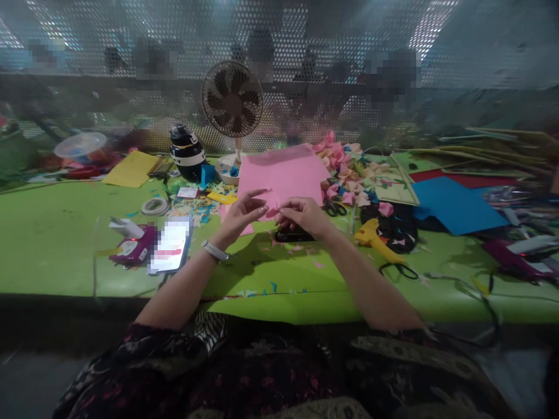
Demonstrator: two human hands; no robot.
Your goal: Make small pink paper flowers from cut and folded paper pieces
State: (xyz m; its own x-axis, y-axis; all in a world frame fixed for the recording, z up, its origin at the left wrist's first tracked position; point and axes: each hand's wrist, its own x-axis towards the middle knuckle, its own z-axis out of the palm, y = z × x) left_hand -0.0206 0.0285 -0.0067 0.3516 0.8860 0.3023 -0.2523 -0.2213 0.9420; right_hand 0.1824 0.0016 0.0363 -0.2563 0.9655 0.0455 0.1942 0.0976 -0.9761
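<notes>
Right hand [304, 214] pinches pink paper [272, 207]; left hand [244, 210], beside it, grip unclear. Paper likely light, easily creased; hold edges.

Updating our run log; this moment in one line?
left hand: near pink piece; right hand: pinching pink piece; beyond: pink sheet; rightward: yellow glue gun

A long table [48, 238] with a bright green cover stretches across the room, its front edge curving downward. Behind it stands a grey wall [301, 35] full of small holes, crossed by a dark horizontal band. Pale light gleams through its upper corners; the floor [26, 364] lies in dim shadow.
</notes>
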